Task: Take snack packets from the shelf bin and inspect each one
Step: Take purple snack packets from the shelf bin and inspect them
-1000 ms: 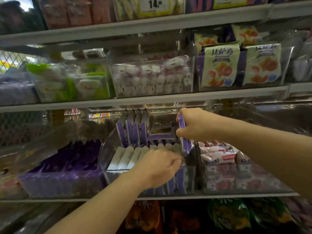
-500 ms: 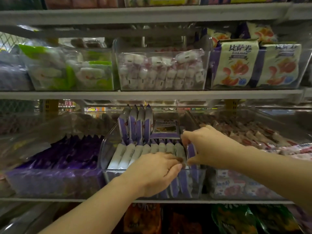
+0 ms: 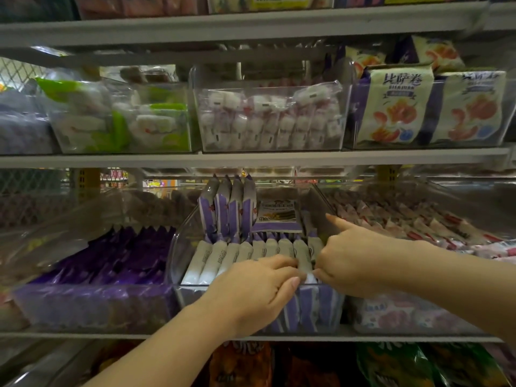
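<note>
**Obs.: both hands at the front row of the middle bin**

Surface/room: a dimly lit shop rack of grey boards is seen. The middle bin (image 3: 178,247), of clear plastic, is stood on the lower shelf board (image 3: 111,336). An upper shelf board (image 3: 251,159) runs above it.

Edges/room: the middle bin is open-topped, and a gap is left between its rim and the upper shelf board. Both forearms are passed in over its front wall. A left bin (image 3: 83,303) of dark purple packs is set just beside its left wall. A right bin (image 3: 418,317) of pink-and-white packs is set just beside its right wall.

Counts, inside the middle bin:
- The front row (image 3: 231,255) of white-and-purple packets is stood on end. About nine tops are counted, and the right end is partly covered by the hands.
- Four upright packets (image 3: 229,208) are at rear left.
- One flat packet (image 3: 276,216) is at rear centre.

Hands:
- Left hand (image 3: 251,291): the fingers are curled, and thumb and fingertips are pinched on the top of one packet (image 3: 303,255) at the right end of the front row.
- Right hand (image 3: 351,261): the forefinger is held straight toward the bin's rear and the other fingers are curled. The thumb is laid against the same packet; whether it is gripped cannot be told.
</note>
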### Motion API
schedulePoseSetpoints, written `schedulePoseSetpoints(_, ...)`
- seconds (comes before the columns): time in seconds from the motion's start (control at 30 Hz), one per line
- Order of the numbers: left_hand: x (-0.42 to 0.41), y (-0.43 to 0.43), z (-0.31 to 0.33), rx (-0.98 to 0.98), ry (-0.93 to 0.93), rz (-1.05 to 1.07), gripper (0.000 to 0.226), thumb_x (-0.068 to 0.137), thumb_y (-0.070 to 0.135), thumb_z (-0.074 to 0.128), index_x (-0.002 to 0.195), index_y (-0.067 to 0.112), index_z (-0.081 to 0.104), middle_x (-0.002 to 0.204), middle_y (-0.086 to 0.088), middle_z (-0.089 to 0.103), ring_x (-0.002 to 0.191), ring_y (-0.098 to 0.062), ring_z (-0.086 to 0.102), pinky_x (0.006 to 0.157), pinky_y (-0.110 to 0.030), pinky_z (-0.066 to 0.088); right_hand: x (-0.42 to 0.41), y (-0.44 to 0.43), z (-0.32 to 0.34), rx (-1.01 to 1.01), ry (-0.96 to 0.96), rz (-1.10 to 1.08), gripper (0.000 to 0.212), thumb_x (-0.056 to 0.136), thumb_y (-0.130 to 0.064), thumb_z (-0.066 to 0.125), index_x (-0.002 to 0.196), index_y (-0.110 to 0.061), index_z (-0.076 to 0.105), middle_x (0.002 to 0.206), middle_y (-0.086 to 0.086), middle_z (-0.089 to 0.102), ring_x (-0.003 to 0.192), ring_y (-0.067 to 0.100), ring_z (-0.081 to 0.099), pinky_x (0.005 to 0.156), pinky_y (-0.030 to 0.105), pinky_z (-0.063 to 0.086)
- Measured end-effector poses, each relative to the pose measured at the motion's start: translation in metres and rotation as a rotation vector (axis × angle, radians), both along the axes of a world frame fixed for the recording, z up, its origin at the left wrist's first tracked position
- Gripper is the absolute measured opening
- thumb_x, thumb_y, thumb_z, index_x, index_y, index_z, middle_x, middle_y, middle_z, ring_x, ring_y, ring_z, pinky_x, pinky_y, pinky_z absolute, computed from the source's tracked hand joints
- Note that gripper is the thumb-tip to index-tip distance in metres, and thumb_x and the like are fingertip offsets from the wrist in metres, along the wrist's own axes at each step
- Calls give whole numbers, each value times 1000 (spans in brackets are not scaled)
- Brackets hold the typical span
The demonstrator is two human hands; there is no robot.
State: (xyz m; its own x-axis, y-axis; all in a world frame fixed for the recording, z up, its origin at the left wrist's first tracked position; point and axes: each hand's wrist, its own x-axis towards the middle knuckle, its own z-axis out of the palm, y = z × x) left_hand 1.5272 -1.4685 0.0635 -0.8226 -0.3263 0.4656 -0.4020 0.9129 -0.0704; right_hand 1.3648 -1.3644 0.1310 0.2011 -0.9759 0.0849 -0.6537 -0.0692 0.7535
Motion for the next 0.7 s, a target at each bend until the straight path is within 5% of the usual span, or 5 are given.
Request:
schedulePoseSetpoints(0.17, 5, 4, 4, 16, 29, 2, 45, 103, 47, 21, 137, 38, 49, 143, 20, 47, 131, 1, 39, 105, -27, 34, 9, -7, 8, 106, -55, -67, 33, 104, -33, 30, 82, -18, 50, 75, -2, 50, 82, 24, 48, 114, 55, 16)
schedulePoseSetpoints(0.23, 8, 5, 11, 21, 84, 5, 43, 101, 46, 25, 134, 36, 52, 136, 19, 54, 125, 0, 45, 104, -31, 36, 10, -11, 19, 63, -240, -84, 44, 102, -48, 29, 75, -18, 47, 74, -4, 49, 74, 19, 49, 95, 43, 39)
schedulePoseSetpoints(0.37, 35, -10, 28, -165, 336, 161, 32, 96, 35, 48, 127, 38, 56, 126, 22, 58, 114, 3, 51, 104, -25, 33, 0, -29, 34, -168, -468, 9, 39, 95, -50, 44, 92, -19, 67, 83, 1, 64, 75, 24, 60, 65, 32, 46)
schedulePoseSetpoints(0.47, 54, -28, 46, -220, 449, 352, 42, 91, 28, 57, 132, 31, 52, 133, 9, 52, 116, -13, 53, 101, -31, 40, -3, -52, 34, -281, -510, 28, 34, 90, -41, 55, 118, -23, 63, 105, 6, 67, 89, 26, 65, 73, 34, 53)
schedulePoseSetpoints(0.7, 52, -65, 68, -32, 213, 602, 85, 89, 51, 58, 153, 33, 6, 153, -4, 29, 134, -26, 41, 105, -34, 37, -2, -105, 35, -137, -752, -160, 60, 85, -35, 67, 139, -20, 44, 132, 7, 56, 113, 26, 57, 95, 35, 50)
